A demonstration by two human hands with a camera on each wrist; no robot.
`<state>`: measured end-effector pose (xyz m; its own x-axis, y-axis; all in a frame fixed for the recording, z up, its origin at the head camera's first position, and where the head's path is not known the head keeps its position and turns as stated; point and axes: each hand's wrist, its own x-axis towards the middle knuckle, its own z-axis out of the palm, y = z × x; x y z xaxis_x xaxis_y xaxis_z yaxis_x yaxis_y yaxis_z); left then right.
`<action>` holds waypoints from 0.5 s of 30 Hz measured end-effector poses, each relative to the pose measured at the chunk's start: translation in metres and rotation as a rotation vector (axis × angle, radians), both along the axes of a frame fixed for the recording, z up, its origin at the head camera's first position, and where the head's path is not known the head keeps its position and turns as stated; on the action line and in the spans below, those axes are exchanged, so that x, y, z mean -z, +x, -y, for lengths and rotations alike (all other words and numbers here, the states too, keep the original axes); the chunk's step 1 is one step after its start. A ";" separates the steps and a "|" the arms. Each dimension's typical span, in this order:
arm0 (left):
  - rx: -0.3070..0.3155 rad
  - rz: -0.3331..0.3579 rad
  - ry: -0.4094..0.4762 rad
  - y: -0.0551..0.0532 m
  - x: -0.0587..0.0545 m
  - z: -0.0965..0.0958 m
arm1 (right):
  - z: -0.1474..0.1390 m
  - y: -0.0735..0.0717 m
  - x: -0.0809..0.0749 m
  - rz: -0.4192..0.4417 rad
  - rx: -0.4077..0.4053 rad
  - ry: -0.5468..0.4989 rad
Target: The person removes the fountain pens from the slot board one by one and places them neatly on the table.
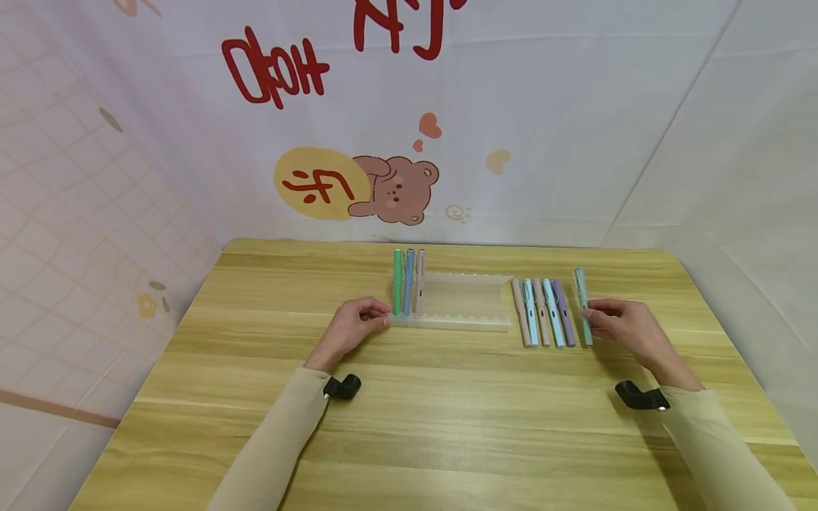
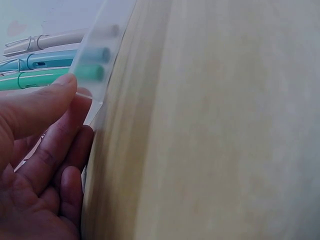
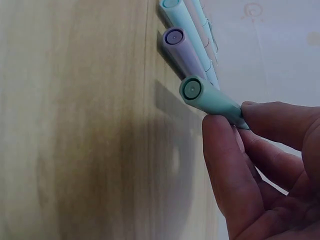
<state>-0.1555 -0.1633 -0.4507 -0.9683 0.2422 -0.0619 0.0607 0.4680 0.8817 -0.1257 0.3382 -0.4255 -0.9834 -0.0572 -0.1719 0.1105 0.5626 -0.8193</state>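
Note:
A clear plastic pen tray point(image 1: 456, 324) lies in the middle of the table, with a green pen point(image 1: 397, 282), a blue pen point(image 1: 409, 282) and a pale pink pen point(image 1: 420, 282) side by side at its left end. My left hand point(image 1: 355, 325) pinches the tray's front left corner, thumb on top in the left wrist view. At the right, my right hand point(image 1: 625, 326) pinches a mint-green pen point(image 3: 212, 100) between thumb and fingers. That pen looks raised off the table, its end toward the right wrist camera. Beside it lies a purple pen point(image 1: 564, 312).
Left of the purple pen, several light blue and pinkish-beige pens point(image 1: 540, 312) lie in a row, close to the tray's right end. A printed cloth wall point(image 1: 543, 106) rises behind the wooden table's point(image 1: 460, 426) back edge.

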 end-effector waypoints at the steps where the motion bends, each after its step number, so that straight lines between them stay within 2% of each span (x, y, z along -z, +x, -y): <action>1: -0.001 0.000 0.000 0.000 0.000 0.000 | 0.000 -0.001 0.000 0.003 -0.004 0.002; 6: -0.005 0.001 0.002 0.000 0.000 0.000 | -0.001 -0.005 0.003 0.023 -0.018 0.013; 15: 0.001 -0.002 -0.007 0.001 0.000 0.000 | 0.001 -0.010 0.007 0.067 -0.005 -0.029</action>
<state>-0.1548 -0.1636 -0.4504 -0.9682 0.2424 -0.0620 0.0624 0.4737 0.8785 -0.1357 0.3370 -0.4330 -0.9695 -0.0682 -0.2354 0.1626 0.5396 -0.8260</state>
